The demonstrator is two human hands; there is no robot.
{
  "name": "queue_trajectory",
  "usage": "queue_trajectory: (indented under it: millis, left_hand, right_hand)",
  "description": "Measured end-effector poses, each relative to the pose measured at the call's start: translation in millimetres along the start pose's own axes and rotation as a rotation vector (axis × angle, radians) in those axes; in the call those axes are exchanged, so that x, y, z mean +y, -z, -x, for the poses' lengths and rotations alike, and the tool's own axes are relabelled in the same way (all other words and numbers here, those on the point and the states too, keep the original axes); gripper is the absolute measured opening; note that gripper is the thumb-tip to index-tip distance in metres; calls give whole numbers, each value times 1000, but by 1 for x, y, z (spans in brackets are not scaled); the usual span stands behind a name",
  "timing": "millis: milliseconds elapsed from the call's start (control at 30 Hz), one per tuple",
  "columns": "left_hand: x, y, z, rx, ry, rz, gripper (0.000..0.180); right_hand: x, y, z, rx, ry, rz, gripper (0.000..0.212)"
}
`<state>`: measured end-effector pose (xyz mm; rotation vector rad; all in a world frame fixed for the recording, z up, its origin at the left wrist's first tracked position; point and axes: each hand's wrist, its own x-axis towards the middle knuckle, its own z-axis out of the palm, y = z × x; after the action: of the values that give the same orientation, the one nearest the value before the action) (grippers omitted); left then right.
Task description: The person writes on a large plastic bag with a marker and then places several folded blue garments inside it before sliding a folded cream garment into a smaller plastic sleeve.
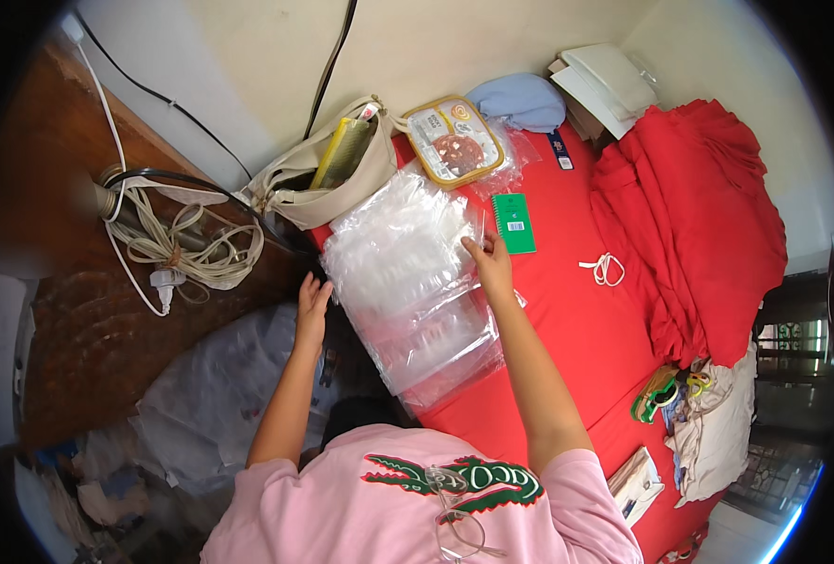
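A stack of clear plastic bags [407, 254] lies flat on the red bed cover, its folded or overlapping sheets reaching toward me. My right hand [492, 263] is at the stack's right edge, thumb over the plastic and fingers curled at the side, gripping the edge. Beside the left edge, my left hand [312, 305] is open with its fingers stretched out, holding nothing. A green spiral notebook [514, 224] lies just beyond my right hand.
Behind the stack sit a beige bag [332, 174] holding a yellow item and a food tub with a gold rim [456, 141]. Red cloth [689, 226] is heaped at right. Coiled cable [187, 235] lies left on brown wood. Tape rolls [659, 395] sit lower right.
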<state>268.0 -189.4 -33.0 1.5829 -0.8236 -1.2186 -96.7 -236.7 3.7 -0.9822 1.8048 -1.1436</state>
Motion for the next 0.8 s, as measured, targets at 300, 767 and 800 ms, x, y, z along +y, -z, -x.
queue_trajectory:
  millis: [300,767,800]
  left_hand:
    - [5,-57,32,-8,-466,-461,72]
    - [115,-279,-36,-610,-848,-776,54]
    - [119,-279,-47,-584,-843,-927,55]
  right_hand:
    - [3,33,43,-343,-175,80,25]
    - [64,120,128,356,-131,11,21]
    - [49,115,123,473,-33,53,28]
